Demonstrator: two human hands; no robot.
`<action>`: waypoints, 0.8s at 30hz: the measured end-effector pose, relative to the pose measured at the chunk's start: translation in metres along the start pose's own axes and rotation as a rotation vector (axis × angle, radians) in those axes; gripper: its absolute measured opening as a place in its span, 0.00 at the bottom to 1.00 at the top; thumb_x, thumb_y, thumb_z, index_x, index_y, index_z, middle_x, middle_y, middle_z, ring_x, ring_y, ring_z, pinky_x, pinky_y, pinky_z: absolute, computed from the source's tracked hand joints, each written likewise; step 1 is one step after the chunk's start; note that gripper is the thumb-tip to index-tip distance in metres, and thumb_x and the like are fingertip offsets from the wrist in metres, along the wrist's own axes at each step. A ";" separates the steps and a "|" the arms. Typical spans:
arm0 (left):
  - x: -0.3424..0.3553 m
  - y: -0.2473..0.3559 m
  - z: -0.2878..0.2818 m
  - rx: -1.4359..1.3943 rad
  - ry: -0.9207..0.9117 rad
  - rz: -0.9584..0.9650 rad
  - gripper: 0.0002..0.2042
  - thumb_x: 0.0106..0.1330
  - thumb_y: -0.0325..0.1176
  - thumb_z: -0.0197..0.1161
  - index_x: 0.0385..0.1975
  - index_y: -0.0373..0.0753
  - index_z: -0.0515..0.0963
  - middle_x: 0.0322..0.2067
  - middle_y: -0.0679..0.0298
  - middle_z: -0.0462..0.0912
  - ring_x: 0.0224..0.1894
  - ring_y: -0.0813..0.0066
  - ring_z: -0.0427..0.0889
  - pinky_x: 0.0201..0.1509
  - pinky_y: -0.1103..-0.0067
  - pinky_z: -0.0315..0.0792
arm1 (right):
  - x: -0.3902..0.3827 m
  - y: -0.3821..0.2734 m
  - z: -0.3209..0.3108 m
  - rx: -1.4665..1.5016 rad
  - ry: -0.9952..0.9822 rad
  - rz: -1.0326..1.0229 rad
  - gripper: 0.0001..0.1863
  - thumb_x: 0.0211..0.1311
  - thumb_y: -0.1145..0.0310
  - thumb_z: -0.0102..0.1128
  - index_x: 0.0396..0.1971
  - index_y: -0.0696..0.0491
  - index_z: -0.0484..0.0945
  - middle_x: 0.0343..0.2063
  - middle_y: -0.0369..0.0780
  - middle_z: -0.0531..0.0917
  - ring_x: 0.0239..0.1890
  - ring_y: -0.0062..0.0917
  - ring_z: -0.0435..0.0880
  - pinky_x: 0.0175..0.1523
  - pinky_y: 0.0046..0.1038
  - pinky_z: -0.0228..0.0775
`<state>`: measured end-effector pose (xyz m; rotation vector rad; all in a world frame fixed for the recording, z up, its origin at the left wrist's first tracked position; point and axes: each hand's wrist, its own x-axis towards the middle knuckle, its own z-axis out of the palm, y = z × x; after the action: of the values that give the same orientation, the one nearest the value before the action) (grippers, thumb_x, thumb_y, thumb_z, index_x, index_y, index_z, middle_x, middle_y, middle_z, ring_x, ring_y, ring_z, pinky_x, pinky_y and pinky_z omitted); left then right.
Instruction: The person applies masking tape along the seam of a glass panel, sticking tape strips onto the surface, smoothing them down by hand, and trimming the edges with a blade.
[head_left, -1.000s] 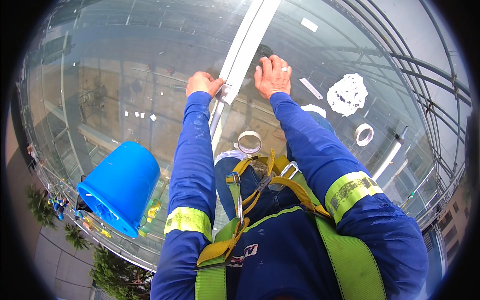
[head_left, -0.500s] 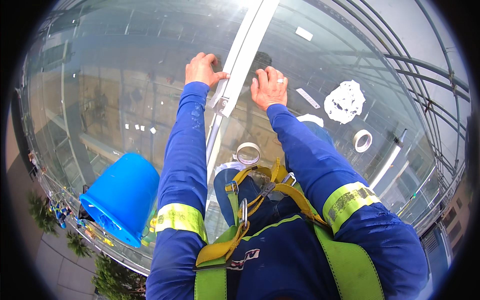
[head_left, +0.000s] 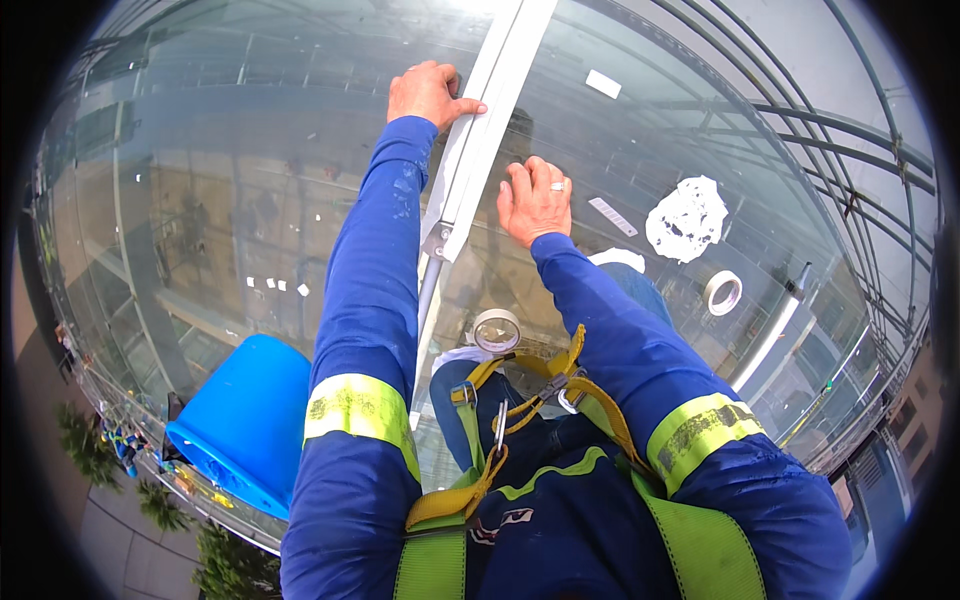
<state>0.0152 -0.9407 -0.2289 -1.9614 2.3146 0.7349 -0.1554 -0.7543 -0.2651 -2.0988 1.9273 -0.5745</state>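
My left hand (head_left: pixel 425 100) is at the upper middle, its thumb reaching onto the long white strip (head_left: pixel 497 85) that runs across the glass, its other fingers bent and apart from the thumb. My right hand (head_left: pixel 535 203) rests lower, right of the strip, fingers loosely curved and apart, with a ring on one finger. A metal fitting (head_left: pixel 437 243) joins the strip to a grey tube. A tape roll (head_left: pixel 496 347) lies by my knees. A crumpled white sheet (head_left: pixel 686 212) and a small pale rectangular piece (head_left: pixel 613 216) lie right of my right hand.
A blue bucket (head_left: pixel 237 420) lies at the lower left. Another tape roll (head_left: pixel 723 291) and a long white tube with a nozzle (head_left: pixel 770 325) are on the right. Curved metal framing (head_left: pixel 840 135) borders the right side, and people (head_left: pixel 120 440) show far below at left.
My left hand has moved forward along the white strip and a little to the right. My right hand has come back toward my body.
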 end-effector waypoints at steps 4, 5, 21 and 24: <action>-0.071 -0.028 0.013 0.042 -0.032 0.034 0.27 0.39 0.61 0.81 0.25 0.44 0.80 0.31 0.66 0.81 0.46 0.66 0.80 0.50 0.66 0.70 | 0.000 -0.002 0.001 -0.015 0.024 -0.016 0.17 0.56 0.62 0.64 0.46 0.46 0.76 0.44 0.37 0.72 0.50 0.34 0.74 0.51 0.41 0.63; -0.090 -0.035 0.017 0.046 -0.034 0.030 0.27 0.39 0.61 0.81 0.25 0.44 0.80 0.31 0.66 0.81 0.46 0.66 0.80 0.50 0.66 0.70 | 0.001 -0.003 0.002 -0.016 0.031 -0.018 0.17 0.56 0.62 0.64 0.46 0.46 0.76 0.44 0.37 0.72 0.50 0.34 0.74 0.51 0.41 0.63; -0.167 -0.063 0.040 -0.499 -0.176 -0.491 0.14 0.49 0.34 0.79 0.31 0.36 0.83 0.30 0.57 0.88 0.36 0.65 0.88 0.45 0.71 0.79 | -0.001 -0.002 0.004 -0.037 0.017 -0.012 0.15 0.58 0.61 0.63 0.45 0.44 0.76 0.44 0.36 0.72 0.51 0.33 0.73 0.51 0.41 0.63; -0.166 -0.067 0.043 -0.500 -0.181 -0.485 0.15 0.49 0.33 0.79 0.32 0.36 0.82 0.29 0.58 0.86 0.34 0.69 0.84 0.43 0.71 0.78 | -0.002 -0.002 0.005 -0.033 0.042 -0.024 0.15 0.58 0.61 0.63 0.45 0.44 0.77 0.44 0.36 0.72 0.51 0.33 0.73 0.51 0.41 0.63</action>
<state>0.1008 -0.7779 -0.2384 -2.3772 1.5509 1.4510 -0.1513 -0.7523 -0.2685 -2.1495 1.9491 -0.6001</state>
